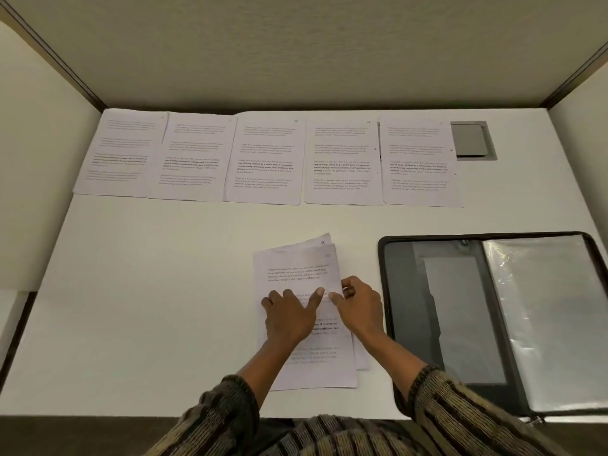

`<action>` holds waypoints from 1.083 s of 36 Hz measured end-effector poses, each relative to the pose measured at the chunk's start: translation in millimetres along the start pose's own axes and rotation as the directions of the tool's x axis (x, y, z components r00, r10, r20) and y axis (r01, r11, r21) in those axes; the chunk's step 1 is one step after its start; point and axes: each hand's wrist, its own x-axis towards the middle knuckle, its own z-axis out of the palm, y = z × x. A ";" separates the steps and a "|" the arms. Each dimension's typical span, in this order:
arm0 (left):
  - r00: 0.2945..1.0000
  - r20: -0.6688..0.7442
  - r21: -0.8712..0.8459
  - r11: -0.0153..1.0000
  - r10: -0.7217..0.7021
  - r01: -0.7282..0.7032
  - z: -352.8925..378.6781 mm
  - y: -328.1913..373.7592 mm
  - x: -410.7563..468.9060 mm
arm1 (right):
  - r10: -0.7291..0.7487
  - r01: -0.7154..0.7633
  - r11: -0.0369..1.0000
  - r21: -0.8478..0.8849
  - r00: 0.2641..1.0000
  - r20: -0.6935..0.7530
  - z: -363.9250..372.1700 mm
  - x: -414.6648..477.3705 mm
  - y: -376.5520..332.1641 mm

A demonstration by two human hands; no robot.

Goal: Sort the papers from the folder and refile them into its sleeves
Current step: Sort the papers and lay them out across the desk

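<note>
A small stack of printed papers point(297, 268) lies near the middle of the white desk, its sheets slightly fanned, with handwritten numbers at the top right corners. My left hand point(289, 315) rests flat on the top sheet with fingers spread. My right hand point(357, 311) is at the stack's right edge, pinching the edge of the top sheet between thumb and fingers. Several numbered sheets point(266, 159) lie side by side in a row along the back of the desk. The black zip folder point(437, 324) lies open at the right, its clear plastic sleeves point(546, 317) showing.
A grey cable hatch point(472, 139) is set into the desk at the back right, partly under the last sheet. Partition walls close off the back and both sides. The desk's front edge point(98, 413) runs just in front of my sleeves.
</note>
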 end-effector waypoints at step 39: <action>0.985 -0.034 -0.738 0.669 -0.167 0.088 -4.2 3.6 -2.5 | -0.108 0.089 0.973 0.215 0.991 0.081 -14.3 -7.6 24.8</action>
